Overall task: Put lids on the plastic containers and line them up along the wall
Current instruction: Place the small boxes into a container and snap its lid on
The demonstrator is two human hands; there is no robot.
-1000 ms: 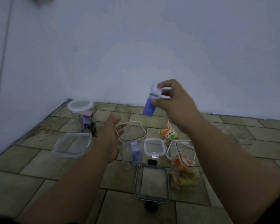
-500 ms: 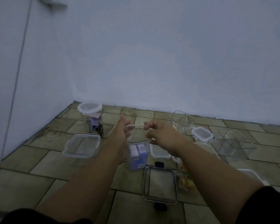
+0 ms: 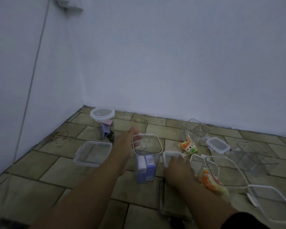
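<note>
White wall [image 3: 172, 63] fills the upper view and meets a side wall in a corner at 10 o'clock; tiled floor [image 3: 40, 171] below. Two bare forearms reach in from 6 o'clock. Largest vessel: an open clear tub [image 3: 245, 180] at 4 o'clock of centre, orange snack packets [image 3: 208, 179] inside. A clear box [image 3: 254, 156] lies tipped on its side at 3 o'clock, and a big white-rimmed lid [image 3: 274, 205] lies at 5 o'clock. A flat lidded box [image 3: 93, 152] sits at 8 o'clock. The tall container [image 3: 160, 146] stands upright mid-floor, uncovered, two purple cartons [image 3: 145, 167] in its bottom. Left hand [image 3: 127, 144] is at its upper left corner, fingers [image 3: 137, 139] curled to the rim and holding it — blurred, so the exact hold is unclear. A round jar [image 3: 104, 129], already lidded, stands near the corner at 10 o'clock. An empty square container [image 3: 196, 129] is by the wall at 2 o'clock, with a clip lid [image 3: 218, 145] just beside it. A dark-framed lid [image 3: 162, 200] lies under the right forearm. Right hand [image 3: 177, 166], palm down, grips the small lid [image 3: 168, 155] on the floor just right of the tall container. A loose snack packet [image 3: 187, 146] lies at 1 o'clock of that hand.
</note>
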